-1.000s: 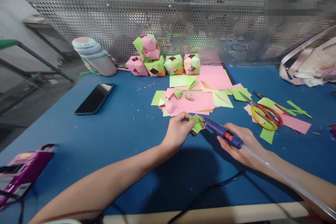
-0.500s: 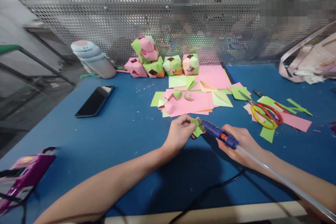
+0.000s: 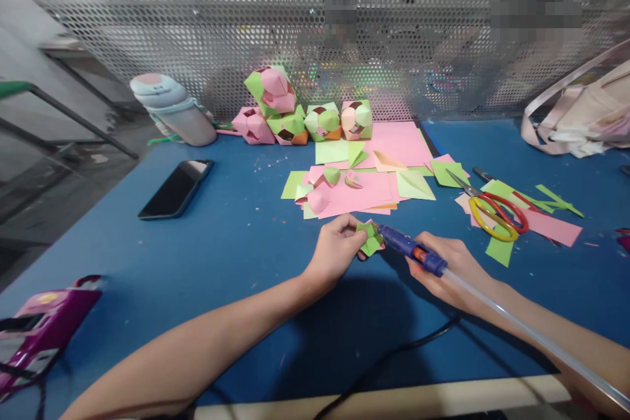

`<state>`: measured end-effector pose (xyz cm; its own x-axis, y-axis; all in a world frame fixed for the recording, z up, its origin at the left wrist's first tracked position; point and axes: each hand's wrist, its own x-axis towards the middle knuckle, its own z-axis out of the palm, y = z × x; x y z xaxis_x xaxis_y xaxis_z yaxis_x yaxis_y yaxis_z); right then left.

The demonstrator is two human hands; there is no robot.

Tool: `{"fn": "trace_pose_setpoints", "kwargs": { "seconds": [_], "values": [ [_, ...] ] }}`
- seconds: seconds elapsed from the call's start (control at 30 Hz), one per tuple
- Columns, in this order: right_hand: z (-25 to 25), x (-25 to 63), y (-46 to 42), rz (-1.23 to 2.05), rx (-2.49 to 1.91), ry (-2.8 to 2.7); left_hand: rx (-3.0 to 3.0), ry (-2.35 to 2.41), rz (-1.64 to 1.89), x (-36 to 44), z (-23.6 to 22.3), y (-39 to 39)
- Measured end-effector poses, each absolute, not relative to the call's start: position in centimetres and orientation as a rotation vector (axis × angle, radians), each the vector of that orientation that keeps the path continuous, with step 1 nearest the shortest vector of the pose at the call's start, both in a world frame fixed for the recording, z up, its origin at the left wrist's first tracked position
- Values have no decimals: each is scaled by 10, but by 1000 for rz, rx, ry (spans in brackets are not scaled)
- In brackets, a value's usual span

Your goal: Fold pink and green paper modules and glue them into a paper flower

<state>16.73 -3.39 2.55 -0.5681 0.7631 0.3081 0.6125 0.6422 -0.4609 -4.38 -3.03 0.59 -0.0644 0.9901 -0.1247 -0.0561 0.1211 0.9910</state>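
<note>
Left hand: we see the left hand (image 3: 332, 251) at the centre of the frame, thumb and fingers pinched on a green folded paper piece (image 3: 368, 238).
Right hand: right of centre, the right hand (image 3: 450, 269) is wrapped around a blue glue gun (image 3: 401, 242); a long clear stick (image 3: 522, 323) trails from its rear to the lower right.
Nozzle: it points at the paper's right edge; we cannot tell whether it touches, nor see any glue.
Cord: a black cord (image 3: 418, 344) curves across the bench (image 3: 236, 243), lower centre.
Mid-frame: loose petals and pink sheets (image 3: 367, 191) lie just beyond the left hand.
Right side: open scissors (image 3: 474, 193) rest among paper scraps.
Upper centre: folded paper balls (image 3: 278, 88) sit by the perforated panel (image 3: 197, 39), one on top of others.
Burn risk: we judge the fingertips near enough to the nozzle that a slip or a run of hot glue could reach the skin.
Paper risk: a hard pinch or a push from the nozzle could crush the folds; too much glue could smear the edge.
Snag risk: the cord or the long stick, if caught, could drag the nozzle off its spot.
</note>
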Motion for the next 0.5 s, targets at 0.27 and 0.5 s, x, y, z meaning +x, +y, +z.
{"fn": "trace_pose_setpoints", "kwargs": {
  "seconds": [0.27,0.5],
  "values": [
    [25,168,-34,434,-1086,-2394,1060,1272,1184,-43,6,-32],
    [25,168,-34,431,-1055,-2383,1066,1237,1184,-42,7,-32]
  ]
}}
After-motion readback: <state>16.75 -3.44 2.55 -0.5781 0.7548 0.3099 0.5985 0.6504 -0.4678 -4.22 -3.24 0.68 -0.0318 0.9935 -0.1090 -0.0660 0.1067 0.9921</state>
